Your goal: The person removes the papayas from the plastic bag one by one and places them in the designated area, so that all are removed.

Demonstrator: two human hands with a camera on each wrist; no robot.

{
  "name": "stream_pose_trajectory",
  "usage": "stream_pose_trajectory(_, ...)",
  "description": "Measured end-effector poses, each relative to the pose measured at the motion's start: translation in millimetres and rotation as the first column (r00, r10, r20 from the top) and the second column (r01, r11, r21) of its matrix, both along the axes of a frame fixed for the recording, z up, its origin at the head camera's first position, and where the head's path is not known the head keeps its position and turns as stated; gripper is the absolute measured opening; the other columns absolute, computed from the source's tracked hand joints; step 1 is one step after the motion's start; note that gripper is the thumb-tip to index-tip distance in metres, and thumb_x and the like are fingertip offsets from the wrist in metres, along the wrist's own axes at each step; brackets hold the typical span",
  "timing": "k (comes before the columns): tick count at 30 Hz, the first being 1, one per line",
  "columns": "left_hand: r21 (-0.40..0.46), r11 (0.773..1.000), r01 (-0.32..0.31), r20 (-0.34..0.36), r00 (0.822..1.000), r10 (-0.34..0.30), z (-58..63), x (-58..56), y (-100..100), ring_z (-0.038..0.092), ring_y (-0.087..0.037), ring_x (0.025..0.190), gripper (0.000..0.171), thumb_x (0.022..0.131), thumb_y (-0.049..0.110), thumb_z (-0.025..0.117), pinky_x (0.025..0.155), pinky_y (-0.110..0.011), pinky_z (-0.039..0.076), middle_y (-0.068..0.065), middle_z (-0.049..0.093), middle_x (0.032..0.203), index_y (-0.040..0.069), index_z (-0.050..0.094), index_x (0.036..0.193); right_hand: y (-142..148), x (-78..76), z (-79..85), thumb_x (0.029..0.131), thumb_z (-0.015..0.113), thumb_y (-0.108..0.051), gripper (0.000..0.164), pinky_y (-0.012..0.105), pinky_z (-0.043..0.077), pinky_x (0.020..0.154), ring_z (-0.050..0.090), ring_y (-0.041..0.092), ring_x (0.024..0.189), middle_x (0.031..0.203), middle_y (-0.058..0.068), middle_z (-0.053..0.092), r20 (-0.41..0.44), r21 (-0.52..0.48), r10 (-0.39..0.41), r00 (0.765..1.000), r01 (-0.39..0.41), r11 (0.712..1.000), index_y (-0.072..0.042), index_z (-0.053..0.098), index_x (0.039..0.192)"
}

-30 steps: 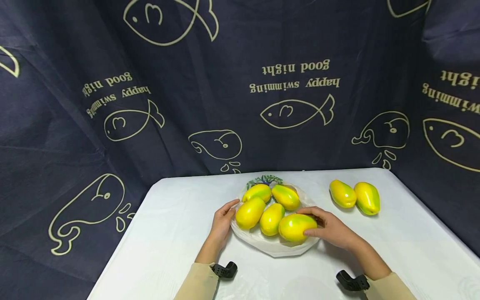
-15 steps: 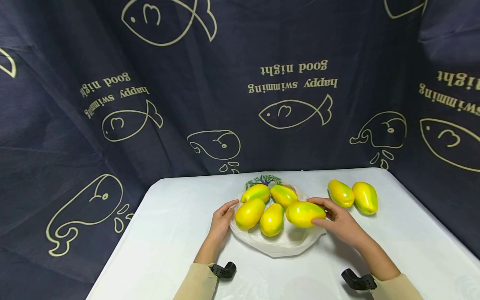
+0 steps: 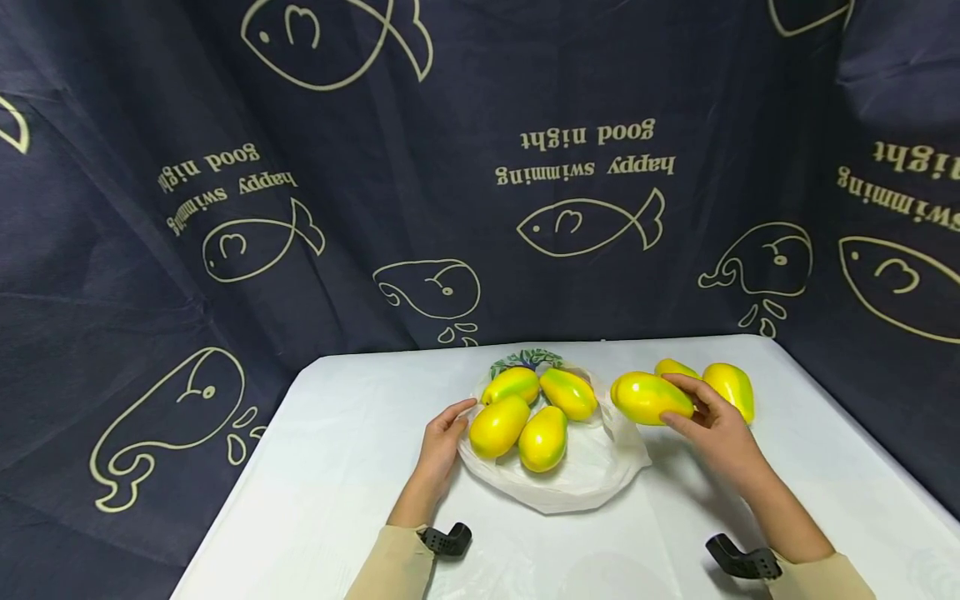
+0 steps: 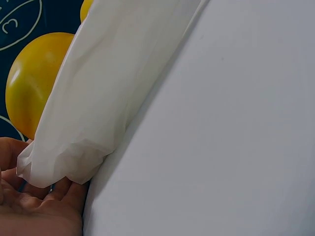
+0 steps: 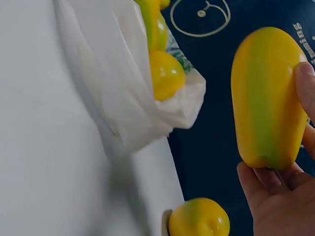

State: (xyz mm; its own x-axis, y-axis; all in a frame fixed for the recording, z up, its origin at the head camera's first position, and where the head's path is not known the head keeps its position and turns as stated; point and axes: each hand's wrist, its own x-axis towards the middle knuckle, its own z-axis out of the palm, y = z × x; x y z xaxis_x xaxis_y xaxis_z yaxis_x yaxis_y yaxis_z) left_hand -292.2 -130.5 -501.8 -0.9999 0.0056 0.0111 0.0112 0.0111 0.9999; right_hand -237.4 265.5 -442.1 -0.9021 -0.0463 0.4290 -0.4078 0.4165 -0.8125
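My right hand (image 3: 716, 429) grips a yellow-green papaya (image 3: 651, 398), held up just right of the white plastic bag (image 3: 573, 492). The right wrist view shows that papaya (image 5: 268, 98) between thumb and fingers. On the bag's left side, my left hand (image 3: 442, 442) holds its rim, and the left wrist view has the edge of the bag (image 4: 113, 73) between thumb and fingers. Several papayas lie in the open bag, among them a large one (image 3: 498, 427) nearest the left hand and a smaller one (image 3: 543, 439) beside it.
Two more papayas lie on the white table at the back right; one (image 3: 729, 390) is partly behind my right hand, the other (image 3: 675, 367) mostly hidden by the held papaya. A dark curtain (image 3: 450, 208) with fish drawings hangs behind the table (image 3: 352, 417).
My right hand has lifted the papaya from the bag's front right and carried it right and away from me, past the bag's rim. The left hand has stayed at the bag.
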Motion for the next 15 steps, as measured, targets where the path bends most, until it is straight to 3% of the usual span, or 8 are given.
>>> stream_pose_trajectory(9,0.008,1.000,-0.008,0.004,1.000,0.008,0.6,-1.6,-0.6,0.031,-0.034,0.150,0.037,0.103,0.009,0.044,0.125,-0.052,0.025,-0.014,0.045,0.155,0.009,0.062,0.135,23.2,-3.9,-1.8,0.091,0.071,-0.007,0.056,-0.002,0.044,0.086,0.051,-0.012,0.110,0.126,-0.025,0.050,-0.039,-0.059,-0.147,0.988,0.144,0.988,-0.007,0.051,0.144)
stream_pose_trajectory(15,0.001,1.000,0.000,0.003,1.000,0.000,-1.4,-2.7,-1.0,0.033,-0.033,0.149,0.036,0.103,0.009,0.045,0.124,-0.052,0.026,-0.012,0.046,0.154,0.011,0.063,0.134,36.8,-3.9,-2.1,0.091,0.071,-0.007,0.054,-0.001,0.047,0.081,0.051,-0.013,0.110,0.123,-0.027,0.053,0.008,-0.153,-0.228,0.974,0.227,0.962,-0.013,0.053,0.142)
